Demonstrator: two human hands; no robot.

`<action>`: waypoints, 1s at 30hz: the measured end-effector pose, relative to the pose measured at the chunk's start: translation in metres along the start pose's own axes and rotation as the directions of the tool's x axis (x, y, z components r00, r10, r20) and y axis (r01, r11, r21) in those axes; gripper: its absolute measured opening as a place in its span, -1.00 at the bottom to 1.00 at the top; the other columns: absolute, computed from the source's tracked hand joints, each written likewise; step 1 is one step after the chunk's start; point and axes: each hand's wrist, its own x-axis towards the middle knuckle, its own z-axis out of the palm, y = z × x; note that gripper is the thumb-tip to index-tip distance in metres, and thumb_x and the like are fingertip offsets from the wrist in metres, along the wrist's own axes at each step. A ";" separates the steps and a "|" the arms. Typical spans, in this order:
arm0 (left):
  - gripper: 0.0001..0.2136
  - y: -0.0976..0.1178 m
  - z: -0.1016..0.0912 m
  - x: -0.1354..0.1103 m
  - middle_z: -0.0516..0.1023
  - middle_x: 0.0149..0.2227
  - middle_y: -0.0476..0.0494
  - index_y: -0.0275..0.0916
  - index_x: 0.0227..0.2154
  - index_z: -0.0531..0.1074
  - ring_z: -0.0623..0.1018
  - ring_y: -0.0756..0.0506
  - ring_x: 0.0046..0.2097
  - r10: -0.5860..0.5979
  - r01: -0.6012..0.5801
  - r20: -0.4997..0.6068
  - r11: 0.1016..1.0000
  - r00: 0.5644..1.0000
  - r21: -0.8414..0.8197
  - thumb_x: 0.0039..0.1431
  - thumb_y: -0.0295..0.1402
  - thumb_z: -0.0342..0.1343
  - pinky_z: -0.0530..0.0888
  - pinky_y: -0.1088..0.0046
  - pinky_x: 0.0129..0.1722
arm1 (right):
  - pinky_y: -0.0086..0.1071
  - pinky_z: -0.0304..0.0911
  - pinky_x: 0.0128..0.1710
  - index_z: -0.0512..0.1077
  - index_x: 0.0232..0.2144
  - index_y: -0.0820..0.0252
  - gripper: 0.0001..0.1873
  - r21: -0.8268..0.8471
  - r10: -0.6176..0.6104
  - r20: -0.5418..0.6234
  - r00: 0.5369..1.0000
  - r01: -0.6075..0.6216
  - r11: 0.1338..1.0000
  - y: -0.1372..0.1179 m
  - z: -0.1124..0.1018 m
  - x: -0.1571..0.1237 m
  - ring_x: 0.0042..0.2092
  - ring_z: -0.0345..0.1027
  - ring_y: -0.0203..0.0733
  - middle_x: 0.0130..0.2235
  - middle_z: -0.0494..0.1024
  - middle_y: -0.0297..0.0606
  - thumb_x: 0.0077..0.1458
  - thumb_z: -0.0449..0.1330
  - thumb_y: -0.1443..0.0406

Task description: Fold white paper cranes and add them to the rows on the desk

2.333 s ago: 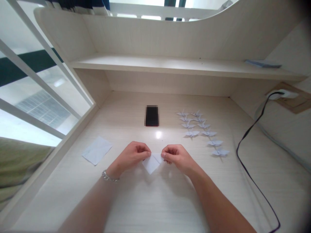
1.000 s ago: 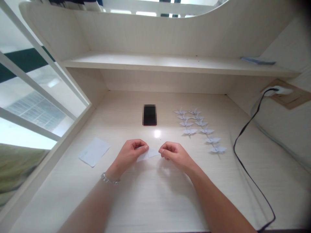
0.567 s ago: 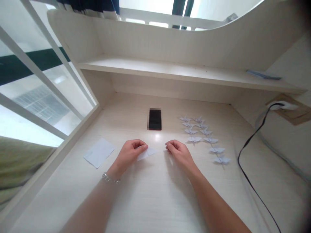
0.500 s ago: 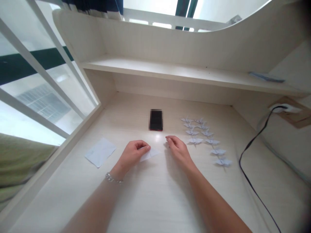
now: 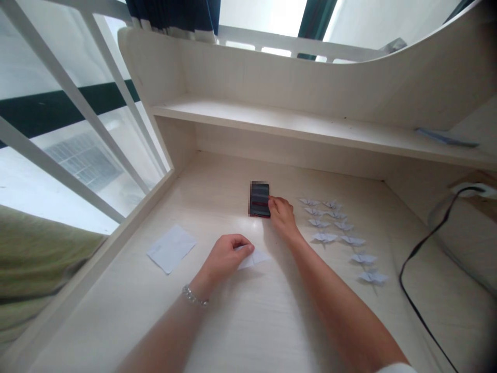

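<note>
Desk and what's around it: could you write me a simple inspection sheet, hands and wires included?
Surface: pale desk, bright reflection near the middle.
Job's things: folded paper; dark device, partly pixelated.
Clutter: white sheet at left; ten paper birds at right.
Hands: left hand pinches the folded paper; right hand touches the device's right edge, grip unclear.
Cables: black cable at right, running from a wall plug.
Surroundings: shelf behind; white bars and green cloth at left.

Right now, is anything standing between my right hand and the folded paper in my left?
Nothing visible does. Your right hand is at the right edge of the dark phone-like device, and the folded white paper, pinched in your left hand, is nearer you.
</note>
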 end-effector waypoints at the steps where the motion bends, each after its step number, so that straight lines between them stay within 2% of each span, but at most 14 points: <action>1: -0.77 0.001 0.001 0.000 0.53 -0.47 -0.10 -0.29 -0.49 0.49 0.45 -0.05 -0.42 0.008 -0.008 0.005 1.000 1.000 -0.002 0.01 -0.23 0.06 0.34 0.49 -0.40 | -0.22 0.13 -0.11 0.45 -0.20 0.20 -0.57 0.078 -0.037 0.044 0.998 0.034 0.996 -0.003 -0.005 -0.013 -0.11 0.28 -0.05 -0.20 0.48 -0.07 0.16 -0.10 0.10; 2: -0.77 0.002 0.002 -0.001 0.53 -0.46 -0.10 -0.29 -0.49 0.49 0.45 -0.05 -0.42 0.018 -0.018 0.013 1.000 1.000 -0.005 0.02 -0.23 0.05 0.34 0.49 -0.40 | -0.28 0.18 -0.18 0.46 -0.27 0.22 -0.58 0.166 -0.047 0.107 0.993 0.029 0.986 -0.007 -0.011 -0.028 -0.20 0.33 -0.11 -0.28 0.50 -0.12 0.16 -0.09 0.09; 4: -0.77 0.003 0.004 -0.002 0.54 -0.45 -0.10 -0.29 -0.48 0.49 0.46 -0.06 -0.40 0.043 -0.043 0.029 0.999 0.999 0.001 0.03 -0.23 0.04 0.35 0.49 -0.38 | -0.38 0.21 -0.34 0.45 -0.38 0.21 -0.62 0.307 -0.086 0.329 0.941 -0.020 0.952 -0.014 -0.022 -0.061 -0.36 0.35 -0.20 -0.40 0.51 -0.21 0.15 -0.06 0.11; 5: -0.77 0.002 0.006 -0.002 0.54 -0.45 -0.10 -0.28 -0.47 0.49 0.46 -0.06 -0.39 0.056 -0.056 0.041 0.998 0.998 0.012 0.04 -0.24 0.03 0.35 0.49 -0.36 | -0.41 0.20 -0.37 0.44 -0.38 0.20 -0.70 0.327 -0.122 0.395 0.911 -0.016 0.945 -0.017 -0.026 -0.076 -0.37 0.35 -0.22 -0.41 0.51 -0.24 0.12 0.00 0.15; 9: -0.80 0.002 0.013 -0.006 0.56 -0.42 -0.11 -0.27 -0.47 0.50 0.48 -0.07 -0.34 0.093 -0.100 0.105 0.993 0.990 0.068 0.05 -0.30 0.02 0.35 0.49 -0.33 | -0.45 0.16 -0.42 0.43 -0.44 0.19 -0.86 0.258 -0.085 0.376 0.923 -0.016 0.966 -0.023 -0.039 -0.112 -0.42 0.32 -0.27 -0.45 0.50 -0.29 0.03 0.08 0.29; 15: -0.83 0.008 0.020 -0.010 0.54 -0.44 -0.08 -0.27 -0.48 0.50 0.46 -0.05 -0.36 0.133 -0.148 0.178 0.986 0.975 0.072 0.03 -0.34 0.04 0.34 0.51 -0.33 | -0.47 0.03 -0.51 0.38 -0.57 0.21 -0.82 0.204 -0.072 0.431 0.900 -0.020 0.979 -0.016 -0.046 -0.116 -0.49 0.21 -0.33 -0.57 0.39 -0.37 -0.01 0.04 0.34; 22: -0.83 0.008 0.004 -0.004 0.43 -0.55 -0.04 -0.32 -0.53 0.46 0.35 0.02 -0.49 -0.015 0.024 0.051 0.984 0.999 -0.175 -0.03 -0.30 0.13 0.26 0.55 -0.50 | -0.47 0.06 -0.49 0.33 -0.63 0.22 -0.88 0.383 -0.034 0.467 0.884 -0.167 0.909 0.003 -0.050 -0.114 -0.51 0.17 -0.33 -0.61 0.34 -0.40 -0.12 0.05 0.40; 25: -0.83 0.006 -0.003 -0.002 0.42 -0.54 -0.03 -0.32 -0.53 0.45 0.34 0.04 -0.50 -0.052 0.044 -0.024 0.968 0.998 -0.247 -0.05 -0.28 0.15 0.23 0.56 -0.52 | -0.45 0.09 -0.48 0.34 -0.62 0.22 -0.87 0.449 -0.011 0.425 0.905 -0.199 0.871 0.010 -0.054 -0.110 -0.51 0.19 -0.32 -0.60 0.36 -0.38 -0.11 0.04 0.39; 28: -0.83 0.006 0.001 -0.002 0.43 -0.54 -0.04 -0.32 -0.53 0.46 0.35 0.03 -0.49 -0.045 0.040 -0.016 0.977 0.999 -0.211 -0.04 -0.28 0.15 0.25 0.55 -0.51 | -0.44 0.12 -0.44 0.38 -0.53 0.23 -0.86 0.483 0.014 0.361 0.933 -0.199 0.853 0.009 -0.055 -0.108 -0.45 0.23 -0.30 -0.52 0.42 -0.34 -0.04 0.06 0.31; 30: -0.83 0.006 0.009 -0.004 0.46 -0.53 -0.05 -0.31 -0.52 0.47 0.37 0.01 -0.48 -0.011 0.014 0.029 0.991 1.000 -0.134 -0.02 -0.29 0.13 0.27 0.54 -0.48 | -0.44 0.12 -0.44 0.41 -0.48 0.23 -0.85 0.452 0.007 0.373 0.928 -0.188 0.872 0.004 -0.053 -0.110 -0.43 0.24 -0.29 -0.49 0.43 -0.33 -0.02 0.08 0.27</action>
